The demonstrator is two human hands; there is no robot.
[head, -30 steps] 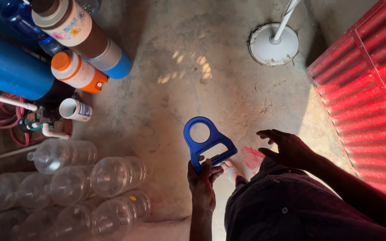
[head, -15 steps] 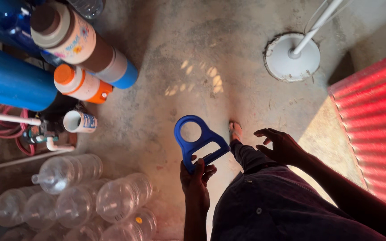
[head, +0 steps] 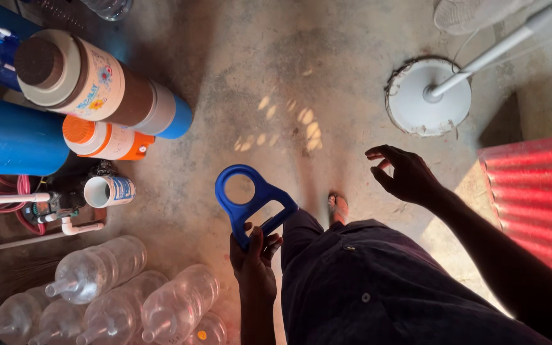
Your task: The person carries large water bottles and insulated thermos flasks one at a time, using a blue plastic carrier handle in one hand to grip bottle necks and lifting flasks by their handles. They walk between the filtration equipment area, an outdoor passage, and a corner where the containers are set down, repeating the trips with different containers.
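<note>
Clear plastic bottles (head: 122,291) lay heaped at lower left, near an orange-capped canister (head: 107,138); a white fan base (head: 427,102) stood beside red corrugated sheeting (head: 535,191).

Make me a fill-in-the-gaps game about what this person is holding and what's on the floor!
1. The left hand holds a bottle handle whose colour is ____.
2. The right hand is open and holds ____.
3. The clear plastic bottles lie on the concrete floor to the person's ____ side.
4. The round white fan base stands beside a corrugated sheet coloured ____.

Missing words: blue; nothing; left; red
</note>
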